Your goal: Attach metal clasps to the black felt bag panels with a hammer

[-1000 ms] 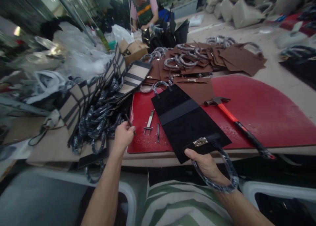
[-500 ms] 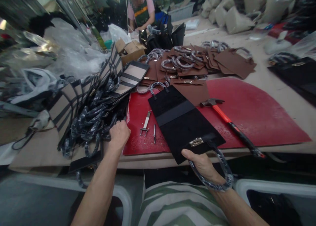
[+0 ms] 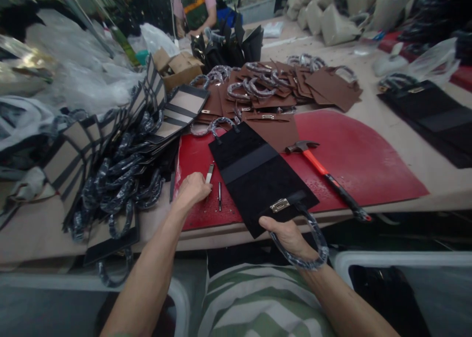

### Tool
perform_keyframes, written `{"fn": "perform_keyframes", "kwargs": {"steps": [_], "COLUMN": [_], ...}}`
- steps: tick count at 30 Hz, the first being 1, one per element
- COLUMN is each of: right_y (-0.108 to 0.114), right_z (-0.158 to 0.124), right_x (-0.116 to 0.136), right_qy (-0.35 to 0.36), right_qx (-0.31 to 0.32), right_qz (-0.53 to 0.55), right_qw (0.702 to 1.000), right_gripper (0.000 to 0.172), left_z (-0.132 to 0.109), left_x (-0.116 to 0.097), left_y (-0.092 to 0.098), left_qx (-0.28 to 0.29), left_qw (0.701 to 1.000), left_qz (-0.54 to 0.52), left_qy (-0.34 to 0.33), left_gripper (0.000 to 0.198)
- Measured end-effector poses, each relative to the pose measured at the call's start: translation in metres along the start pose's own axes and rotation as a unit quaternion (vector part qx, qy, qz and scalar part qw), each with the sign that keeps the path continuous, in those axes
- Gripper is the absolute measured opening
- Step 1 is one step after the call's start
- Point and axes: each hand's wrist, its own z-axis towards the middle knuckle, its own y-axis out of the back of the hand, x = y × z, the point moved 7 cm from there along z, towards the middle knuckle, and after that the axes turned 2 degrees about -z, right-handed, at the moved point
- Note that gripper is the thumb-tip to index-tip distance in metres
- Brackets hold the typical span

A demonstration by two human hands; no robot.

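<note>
My right hand (image 3: 285, 231) grips the lower corner of a black handbag panel (image 3: 258, 167), thumb on top. The panel has a metal turn-lock clasp (image 3: 280, 205) near that end. One plastic-wrapped handle (image 3: 320, 238) loops round my right wrist, and another handle (image 3: 223, 123) is at the far end. My left hand (image 3: 193, 188) is closed over a small forked metal tool (image 3: 210, 172); its upper shaft sticks out past the fingers, while its prongs are hidden. A thin metal punch (image 3: 220, 197) lies between that hand and the panel.
A claw hammer (image 3: 324, 175) lies on the red mat (image 3: 354, 150), right of the panel. Brown bag panels (image 3: 273, 101) are heaped behind. Black panels with wrapped handles (image 3: 121, 180) pile up at left. More black panels (image 3: 435, 116) lie right. A co-worker (image 3: 195, 8) is across the table.
My left hand has moved right from the edge of the black pile onto the forked metal tool. My right hand keeps hold of the panel. The camera view has shifted slightly right.
</note>
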Motion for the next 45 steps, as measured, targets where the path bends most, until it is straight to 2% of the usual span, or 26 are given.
{"fn": "perform_keyframes", "kwargs": {"steps": [2,4,5,7,9,10,12,14,16,18,21,24,27,29,34,41,45], "right_y": [-0.002,-0.004,-0.006,-0.007,-0.008,-0.008,-0.008,-0.009,-0.009,-0.009,-0.011,-0.013,-0.015,-0.016,-0.017,-0.015,-0.019], "right_z": [0.0,0.0,0.0,0.001,0.001,0.001,0.001,0.0,0.0,0.0,0.001,0.002,0.002,0.002,0.001,-0.001,0.0], "right_x": [0.003,0.004,0.005,0.005,0.005,0.006,0.006,0.005,0.004,0.002,-0.002,-0.003,-0.001,-0.001,-0.003,-0.002,0.0], "right_qy": [0.01,0.01,0.009,0.007,0.008,0.008,0.005,0.002,0.003,0.006,0.003,-0.001,0.004,0.002,-0.011,-0.005,0.005], "right_qx": [0.0,0.002,0.004,0.007,0.005,0.004,0.006,0.009,0.008,0.007,0.017,0.028,0.037,0.04,0.038,0.01,0.027], "right_qz": [0.013,0.023,0.025,0.027,0.025,0.022,0.017,0.017,0.018,0.022,0.031,0.03,0.029,0.031,0.011,-0.005,0.008], "right_qw": [1.0,1.0,1.0,1.0,1.0,1.0,1.0,1.0,1.0,1.0,0.999,0.999,0.999,0.999,0.999,1.0,1.0], "right_gripper": [0.07,0.07,0.071,0.072,0.073,0.074,0.073,0.072,0.07,0.067,0.064,0.061,0.056,0.053,0.051,0.055,0.052], "left_z": [-0.002,-0.009,-0.015,-0.029,-0.044,-0.052,-0.064,-0.074,-0.084,-0.093,-0.108,-0.118,-0.124,-0.126,-0.127,-0.13,-0.132], "left_x": [0.002,0.005,0.006,0.004,-0.001,-0.003,-0.006,-0.01,-0.015,-0.022,-0.037,-0.05,-0.057,-0.059,-0.059,-0.062,-0.063], "left_y": [-0.005,-0.012,-0.017,-0.025,-0.032,-0.035,-0.038,-0.037,-0.031,-0.023,-0.012,-0.006,-0.002,-0.002,-0.012,-0.011,-0.015], "left_qx": [0.041,0.085,0.106,0.142,0.165,0.169,0.157,0.127,0.084,0.037,-0.015,-0.039,-0.067,-0.075,-0.055,-0.07,-0.08], "left_qw": [0.994,0.959,0.923,0.824,0.723,0.684,0.634,0.615,0.618,0.639,0.708,0.781,0.819,0.822,0.787,0.794,0.788], "left_qz": [-0.097,-0.271,-0.369,-0.547,-0.668,-0.707,-0.755,-0.776,-0.781,-0.768,-0.7,-0.607,-0.54,-0.529,-0.583,-0.574,-0.586], "left_qy": [0.002,0.019,0.029,0.043,0.052,0.057,0.061,0.054,0.03,-0.011,-0.087,-0.144,-0.181,-0.197,-0.193,-0.187,-0.174], "left_gripper": [0.017,0.016,0.018,0.025,0.034,0.038,0.044,0.043,0.039,0.032,0.022,0.02,0.019,0.018,0.019,0.016,0.017]}}
